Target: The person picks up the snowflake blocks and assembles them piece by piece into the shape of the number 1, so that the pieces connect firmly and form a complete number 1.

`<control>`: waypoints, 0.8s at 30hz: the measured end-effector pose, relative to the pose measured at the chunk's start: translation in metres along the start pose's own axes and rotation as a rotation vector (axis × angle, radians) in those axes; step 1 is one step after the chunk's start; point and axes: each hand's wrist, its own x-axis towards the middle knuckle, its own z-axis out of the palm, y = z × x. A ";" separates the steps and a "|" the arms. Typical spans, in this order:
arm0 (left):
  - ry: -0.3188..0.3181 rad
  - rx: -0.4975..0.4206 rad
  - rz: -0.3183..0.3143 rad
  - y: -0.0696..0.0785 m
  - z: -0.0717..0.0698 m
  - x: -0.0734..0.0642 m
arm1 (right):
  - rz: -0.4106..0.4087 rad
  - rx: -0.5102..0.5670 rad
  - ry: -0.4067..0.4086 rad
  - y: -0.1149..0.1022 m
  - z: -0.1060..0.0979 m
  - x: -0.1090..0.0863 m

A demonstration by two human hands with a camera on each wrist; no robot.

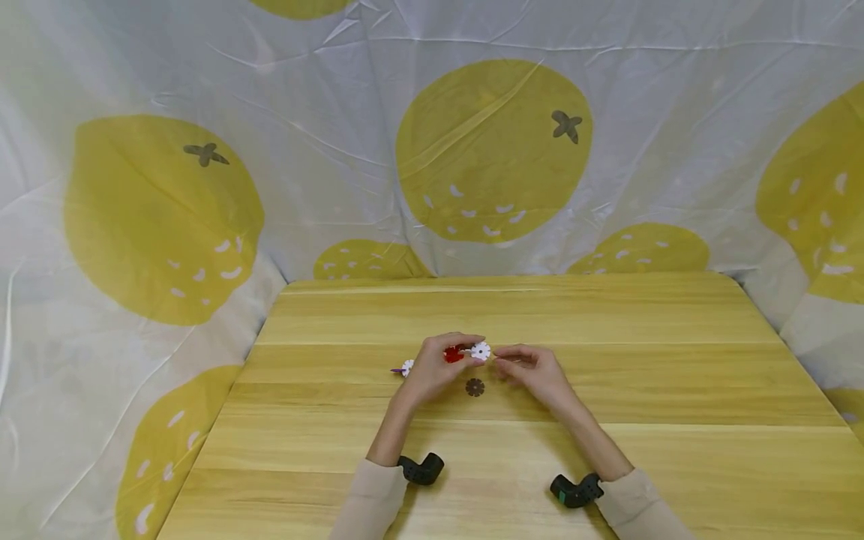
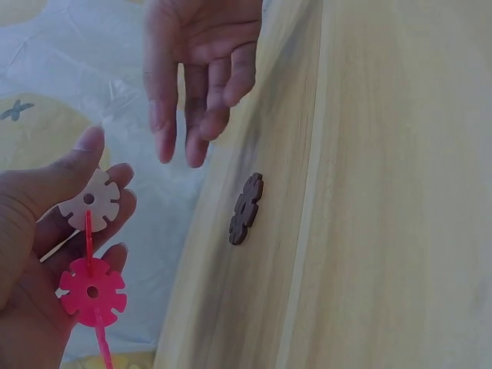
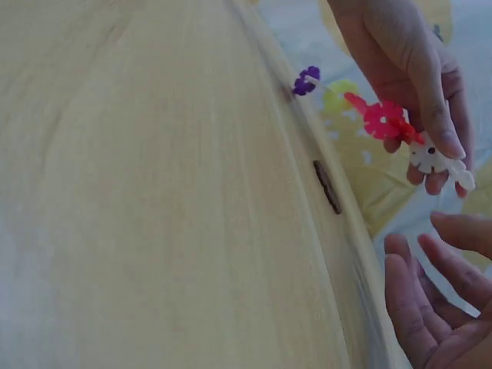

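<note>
My left hand (image 1: pixel 427 371) pinches a chain of notched plastic snowflake discs between thumb and fingers. A white disc (image 1: pixel 481 351) is at the gripped end, joined edgewise to red discs (image 3: pixel 383 121). Farther along the chain come a yellow disc (image 3: pixel 338 94) and a purple disc (image 3: pixel 306 81) at the far end. My right hand (image 1: pixel 536 375) is just right of the white disc, its fingers loosely bent with nothing between them. Below and between the hands, a loose brown disc (image 1: pixel 475 387) lies on the table.
The wooden table (image 1: pixel 675 360) reaches back to a pale curtain (image 1: pixel 324 165) printed with large yellow fruit. Each wrist wears a black camera mount, the left mount (image 1: pixel 423 469) and the right mount (image 1: pixel 576 490) both close over the tabletop.
</note>
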 end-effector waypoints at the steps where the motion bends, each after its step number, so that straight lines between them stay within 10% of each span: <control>1: 0.002 -0.006 -0.001 0.000 0.000 0.000 | -0.004 -0.022 -0.026 0.002 0.000 0.000; 24: 0.036 -0.027 -0.074 -0.009 -0.017 -0.003 | -0.117 -0.330 -0.184 0.008 0.011 0.007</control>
